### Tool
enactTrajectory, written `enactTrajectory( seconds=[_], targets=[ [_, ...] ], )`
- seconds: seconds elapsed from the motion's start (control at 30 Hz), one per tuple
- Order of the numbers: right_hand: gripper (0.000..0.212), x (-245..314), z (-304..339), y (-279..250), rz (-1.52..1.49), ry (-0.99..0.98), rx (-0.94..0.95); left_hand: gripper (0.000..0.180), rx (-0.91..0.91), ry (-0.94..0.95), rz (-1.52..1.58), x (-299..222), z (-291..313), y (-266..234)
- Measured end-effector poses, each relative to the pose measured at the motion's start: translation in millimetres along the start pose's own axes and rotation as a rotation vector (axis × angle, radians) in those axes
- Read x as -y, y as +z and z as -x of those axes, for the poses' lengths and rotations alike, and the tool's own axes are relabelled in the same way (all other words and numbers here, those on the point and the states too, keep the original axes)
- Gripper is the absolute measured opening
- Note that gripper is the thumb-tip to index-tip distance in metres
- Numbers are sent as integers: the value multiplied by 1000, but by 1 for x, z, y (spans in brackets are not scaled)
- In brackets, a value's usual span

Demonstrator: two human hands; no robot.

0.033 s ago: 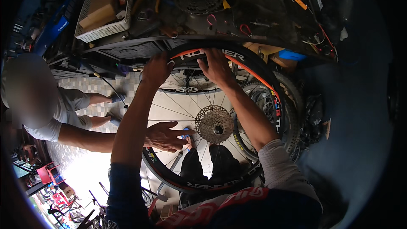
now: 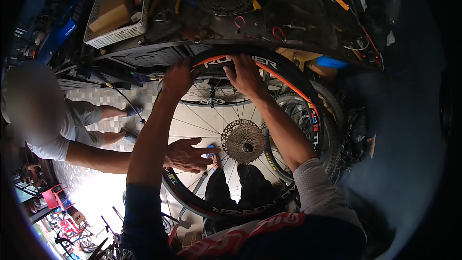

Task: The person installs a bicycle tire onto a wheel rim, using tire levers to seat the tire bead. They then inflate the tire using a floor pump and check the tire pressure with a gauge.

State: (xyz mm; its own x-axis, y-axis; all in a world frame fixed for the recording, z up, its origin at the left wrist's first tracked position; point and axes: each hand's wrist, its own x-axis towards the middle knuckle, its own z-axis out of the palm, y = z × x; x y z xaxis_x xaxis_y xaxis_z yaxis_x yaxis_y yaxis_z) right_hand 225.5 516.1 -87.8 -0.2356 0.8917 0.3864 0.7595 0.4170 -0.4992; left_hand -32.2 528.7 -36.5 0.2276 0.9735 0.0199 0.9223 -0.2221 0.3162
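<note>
One left hand (image 2: 178, 81) and one right hand (image 2: 246, 79) hold the top edge of a big bike wheel (image 2: 243, 140) in the middle of the frame, while another person's open hand (image 2: 186, 155) shows just left of the middle and a white basket (image 2: 117, 37) sits at the upper left.

In front of you, the black bicycle wheel (image 2: 247, 147) faces up, cassette (image 2: 240, 137) toward you; an orange band (image 2: 288, 84), perhaps a decal, edges its far-right side.

A white basket (image 2: 119, 37) (perforated) tops the bench (image 2: 294, 9).
</note>
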Motion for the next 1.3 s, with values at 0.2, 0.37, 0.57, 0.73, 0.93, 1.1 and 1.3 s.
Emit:
enactTrajectory(
  seconds=[0.2,0.37,0.57,0.73,0.93,1.1,1.3],
  targets=[
    [31,-19,-9,1,-106,63,45,33,-30,30,-39,6,-29,32],
    [40,-17,-3,-3,-8,-41,-2,34,-48,55,-45,9,-33,32],
    [60,-1,5,-2,220,-12,5,32,-73,42,-53,8,-36,39],
    [66,2,1,3,300,0,-1,31,-70,5,-50,7,-38,41],
    [75,-1,0,9,339,-10,42,31,-71,-29,-72,3,-41,39],
    [74,-2,-4,10,419,52,140,34,-10,-13,-42,11,-46,34],
    [78,-3,-8,9,399,76,128,39,-39,71,63,18,-48,35]
  ],
)
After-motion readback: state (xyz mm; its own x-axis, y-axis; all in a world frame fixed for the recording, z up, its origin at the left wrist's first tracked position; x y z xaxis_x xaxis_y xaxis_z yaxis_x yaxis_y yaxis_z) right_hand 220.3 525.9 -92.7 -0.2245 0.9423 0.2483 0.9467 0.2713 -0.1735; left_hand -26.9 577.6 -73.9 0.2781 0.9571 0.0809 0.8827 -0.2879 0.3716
